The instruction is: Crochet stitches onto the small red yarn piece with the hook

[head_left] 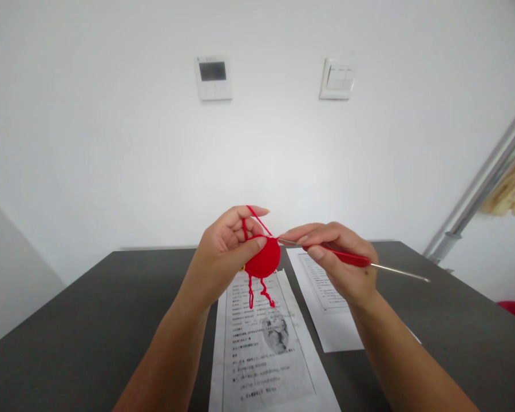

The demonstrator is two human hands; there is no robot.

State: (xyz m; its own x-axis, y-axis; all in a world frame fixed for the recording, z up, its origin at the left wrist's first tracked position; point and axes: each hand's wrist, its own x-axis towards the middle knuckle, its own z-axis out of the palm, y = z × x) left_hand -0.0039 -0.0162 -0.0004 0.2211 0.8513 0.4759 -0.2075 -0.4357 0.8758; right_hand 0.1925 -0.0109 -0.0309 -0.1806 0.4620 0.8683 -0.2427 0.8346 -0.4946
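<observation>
My left hand [229, 240] pinches a round red crochet piece [264, 260] between thumb and fingers. A strand of red yarn [257, 219] runs over its raised index finger down to the piece's upper edge. Two curly red yarn tails [264, 289] dangle below, and a small yellow bit shows at the left edge. My right hand [341, 252] grips a crochet hook [347, 257] by its red handle, much like a pen. The hook's thin metal tip meets the upper right edge of the piece; its other metal end points out to the right.
Below my hands, a printed sheet [257, 355] with a picture lies on the dark table [154, 286]. Another printed sheet [326, 320] is partly under my right forearm. The white wall behind bears a control panel [213, 78] and a switch [338, 79]. A grey pipe [476, 194] slants at right.
</observation>
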